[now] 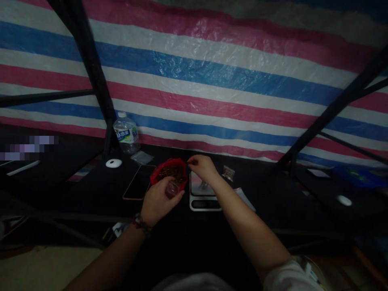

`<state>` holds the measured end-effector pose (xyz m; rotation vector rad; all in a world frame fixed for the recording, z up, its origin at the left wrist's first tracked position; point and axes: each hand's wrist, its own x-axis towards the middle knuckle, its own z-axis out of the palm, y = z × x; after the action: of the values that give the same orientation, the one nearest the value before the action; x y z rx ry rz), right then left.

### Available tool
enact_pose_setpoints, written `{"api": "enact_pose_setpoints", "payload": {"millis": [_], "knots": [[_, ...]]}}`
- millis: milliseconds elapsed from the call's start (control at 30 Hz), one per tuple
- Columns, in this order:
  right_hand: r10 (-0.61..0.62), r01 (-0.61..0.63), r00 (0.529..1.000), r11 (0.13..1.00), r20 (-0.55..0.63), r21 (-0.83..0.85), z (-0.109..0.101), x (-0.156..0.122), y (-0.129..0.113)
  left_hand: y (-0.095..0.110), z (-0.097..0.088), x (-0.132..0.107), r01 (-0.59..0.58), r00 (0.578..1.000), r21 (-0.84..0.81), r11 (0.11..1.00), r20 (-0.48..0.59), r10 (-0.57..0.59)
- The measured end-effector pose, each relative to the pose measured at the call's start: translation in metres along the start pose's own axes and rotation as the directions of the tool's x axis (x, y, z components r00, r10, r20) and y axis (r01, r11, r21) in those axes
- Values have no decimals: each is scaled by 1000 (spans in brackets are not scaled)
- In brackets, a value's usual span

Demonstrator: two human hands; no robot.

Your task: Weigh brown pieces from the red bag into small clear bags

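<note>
My left hand (159, 202) is closed around a small clear plastic bag (172, 189), held over the near edge of a red bowl (154, 174). Small brown pieces (172, 171) fill much of that bowl. My right hand (202, 167) reaches above the far left corner of a digital scale (205, 204), close to the bowl's right rim. Its thumb and fingers are pinched together; whatever they hold is too small to make out. Something small lies on the scale's plate, partly hidden by the right wrist. To the right of the scale sits a small filled clear packet (228, 173).
A black phone (138, 182) lies left of the bowl, with a white oval object (114, 163) beyond it. Behind them stand a plastic bottle (125, 135) and a flat clear bag (142, 157). Dark metal posts (100, 89) frame the black table, and striped sheeting (197, 89) hangs behind.
</note>
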<state>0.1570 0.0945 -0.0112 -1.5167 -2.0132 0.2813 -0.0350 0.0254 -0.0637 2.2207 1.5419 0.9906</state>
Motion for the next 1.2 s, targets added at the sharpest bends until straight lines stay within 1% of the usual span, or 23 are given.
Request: {"api": "enact_pose_setpoints", "payload": {"millis": [100, 167, 267, 367, 467, 567, 733, 967, 1100, 1200], "knots": [[38, -38, 999, 999, -3, -24, -24, -9, 17, 0, 2, 0, -11, 1000, 18, 1000, -1, 11], [59, -58, 998, 997, 16, -44, -32, -17, 29, 0, 4, 0, -33, 999, 35, 999, -4, 33], [102, -98, 994, 992, 42, -78, -34, -28, 43, 0, 7, 0, -75, 997, 55, 996, -9, 75], [139, -131, 989, 982, 57, -134, -31, -36, 52, 0, 9, -1, -91, 995, 61, 994, -24, 92], [127, -108, 988, 976, 90, -188, -28, -40, 54, 0, 7, -3, -91, 995, 60, 994, -40, 93], [91, -58, 988, 969, 129, -240, -26, -42, 54, 1, 6, -5, -114, 992, 60, 992, -50, 117], [74, -3, 975, 947, 210, -321, -21, -46, 55, 2, 3, -6, -122, 992, 51, 991, -27, 123], [28, 51, 979, 927, 202, -371, -14, -50, 56, 0, 4, -3, -105, 994, 54, 993, -7, 106], [10, 73, 974, 934, 227, -350, -17, -50, 55, -1, 4, -2, -120, 993, 53, 991, -17, 121], [26, 45, 980, 936, 198, -348, -21, -52, 53, -1, 5, -2, -112, 994, 40, 993, -14, 112]]}}
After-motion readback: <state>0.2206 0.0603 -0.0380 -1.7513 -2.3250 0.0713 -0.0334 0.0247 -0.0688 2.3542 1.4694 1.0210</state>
